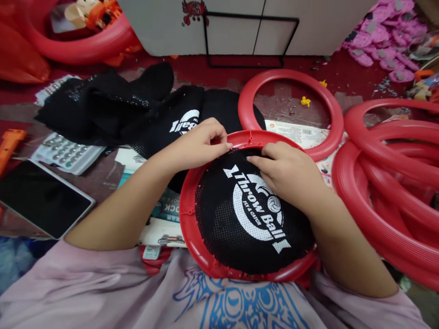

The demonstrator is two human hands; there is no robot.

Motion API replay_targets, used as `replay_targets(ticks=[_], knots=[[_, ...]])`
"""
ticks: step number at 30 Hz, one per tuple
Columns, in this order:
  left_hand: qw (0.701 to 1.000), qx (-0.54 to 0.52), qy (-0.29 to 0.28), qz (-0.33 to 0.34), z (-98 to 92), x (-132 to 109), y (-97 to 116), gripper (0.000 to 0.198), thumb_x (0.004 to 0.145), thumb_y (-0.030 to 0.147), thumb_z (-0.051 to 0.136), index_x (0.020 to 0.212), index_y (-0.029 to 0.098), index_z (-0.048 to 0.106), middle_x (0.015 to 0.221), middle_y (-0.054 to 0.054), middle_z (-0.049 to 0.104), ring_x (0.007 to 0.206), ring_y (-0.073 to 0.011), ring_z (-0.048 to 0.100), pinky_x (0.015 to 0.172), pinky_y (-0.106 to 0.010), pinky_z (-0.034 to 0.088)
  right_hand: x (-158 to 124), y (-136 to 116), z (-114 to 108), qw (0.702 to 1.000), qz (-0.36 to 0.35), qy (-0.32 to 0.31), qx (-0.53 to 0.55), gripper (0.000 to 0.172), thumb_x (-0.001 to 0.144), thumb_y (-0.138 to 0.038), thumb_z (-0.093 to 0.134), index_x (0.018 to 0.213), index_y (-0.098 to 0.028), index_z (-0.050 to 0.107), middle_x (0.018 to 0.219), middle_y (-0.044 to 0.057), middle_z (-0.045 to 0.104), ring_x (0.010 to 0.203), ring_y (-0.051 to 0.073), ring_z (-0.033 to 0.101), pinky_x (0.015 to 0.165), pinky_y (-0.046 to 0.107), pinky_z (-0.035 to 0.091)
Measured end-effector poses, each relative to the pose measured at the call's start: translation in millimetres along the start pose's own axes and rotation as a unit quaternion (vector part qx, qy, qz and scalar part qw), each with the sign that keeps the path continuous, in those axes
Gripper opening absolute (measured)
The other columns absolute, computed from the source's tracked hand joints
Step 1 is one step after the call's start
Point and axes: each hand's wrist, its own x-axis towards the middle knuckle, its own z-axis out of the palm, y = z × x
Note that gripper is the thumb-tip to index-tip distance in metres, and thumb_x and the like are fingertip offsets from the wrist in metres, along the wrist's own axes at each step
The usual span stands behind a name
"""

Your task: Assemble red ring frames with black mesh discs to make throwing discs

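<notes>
A red surface [219, 75] carries many things, and a white panel [236, 36] stands at its far edge; whether this surface is floor or desk I cannot tell. At the near edge, partly over the person's lap, there is a red ring [188, 201] with a black mesh disc [252, 210] inside it, printed "Throw Ball". The left hand [207, 141] is on the far part of the ring, its grip almost closed, with thumb and forefinger close together at the rim; what exactly is between them I cannot tell. The right hand [286, 171] lies over the mesh and the rim, its fingers half bent, and its hold is not clear. Black mesh cloths [103, 105] lie beyond the left hand. Toward the left edge are a dark-screened device [44, 198] and, touching it, a white tray [70, 153]. Along the right edge, several red rings [346, 183] are piled, and pink pieces [380, 34] are heaped in the far right corner.
</notes>
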Motion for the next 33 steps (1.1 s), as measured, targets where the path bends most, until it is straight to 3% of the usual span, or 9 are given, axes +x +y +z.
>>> replay_targets(ticks=[4, 7, 9, 13, 19, 26, 33], knots=[[1.000, -0.028, 0.009, 0.006, -2.1, 3, 11, 0.023, 0.084, 0.037, 0.053, 0.093, 0.017, 0.060, 0.090, -0.004, 0.060, 0.079, -0.0171, 0.057, 0.074, -0.033, 0.047, 1, 1, 2, 0.999, -0.019, 0.016, 0.033, 0.028, 0.086, -0.011, 0.050, 0.102, -0.014, 0.072, 0.084, 0.008, 0.065, 0.078, 0.021, 0.053, 0.067, 0.032, 0.039], [0.998, 0.024, -0.015, 0.064, -2.7, 10, 25, 0.021, 0.082, 0.036, 0.058, 0.086, 0.017, 0.066, 0.105, -0.007, 0.062, 0.097, -0.0208, 0.059, 0.091, -0.037, 0.046, 2, 4, 3, 0.998, -0.015, 0.049, 0.032, 0.027, 0.088, -0.014, 0.047, 0.097, -0.014, 0.073, 0.081, 0.008, 0.065, 0.077, 0.020, 0.051, 0.070, 0.033, 0.039], [0.997, 0.038, -0.024, 0.065, -1.0, 15, 31, 0.017, 0.078, 0.033, 0.063, 0.081, 0.017, 0.069, 0.108, -0.007, 0.063, 0.100, -0.0216, 0.060, 0.095, -0.038, 0.044, 3, 6, 3, 0.997, 0.003, 0.079, 0.027, 0.028, 0.090, -0.016, 0.045, 0.093, -0.015, 0.073, 0.081, 0.008, 0.065, 0.077, 0.020, 0.050, 0.071, 0.033, 0.038], [0.999, 0.003, 0.023, 0.041, 7.1, 17, 28, 0.013, 0.074, 0.029, 0.068, 0.072, 0.017, 0.069, 0.110, -0.008, 0.064, 0.098, -0.0217, 0.061, 0.097, -0.040, 0.045, 1, 7, 3, 0.993, 0.042, 0.110, 0.012, 0.031, 0.092, -0.019, 0.043, 0.087, -0.017, 0.073, 0.076, 0.007, 0.063, 0.073, 0.019, 0.047, 0.068, 0.033, 0.035], [0.997, -0.054, 0.053, 0.005, 17.9, 17, 17, 0.016, 0.081, 0.030, 0.062, 0.071, 0.017, 0.060, 0.105, -0.008, 0.067, 0.095, -0.0221, 0.062, 0.090, -0.040, 0.047, 1, 7, 2, 0.993, 0.075, 0.086, 0.015, 0.031, 0.092, -0.019, 0.042, 0.088, -0.018, 0.072, 0.072, 0.007, 0.058, 0.069, 0.018, 0.045, 0.064, 0.033, 0.030], [0.997, 0.016, 0.071, -0.005, 22.5, 20, 20, 0.018, 0.084, 0.031, 0.057, 0.071, 0.018, 0.056, 0.092, -0.006, 0.066, 0.086, -0.0206, 0.061, 0.087, -0.038, 0.046, 2, 7, 0, 0.995, 0.083, 0.043, 0.016, 0.033, 0.092, -0.018, 0.039, 0.094, -0.015, 0.072, 0.075, 0.009, 0.057, 0.071, 0.019, 0.045, 0.065, 0.034, 0.031], [0.995, 0.058, 0.085, 0.015, 25.5, 20, 20, 0.018, 0.085, 0.029, 0.054, 0.071, 0.019, 0.051, 0.088, -0.006, 0.064, 0.087, -0.0204, 0.059, 0.085, -0.037, 0.046, 3, 7, 3, 0.995, 0.092, 0.043, -0.012, 0.034, 0.092, -0.018, 0.040, 0.099, -0.021, 0.073, 0.080, 0.008, 0.057, 0.074, 0.020, 0.045, 0.064, 0.033, 0.029]])
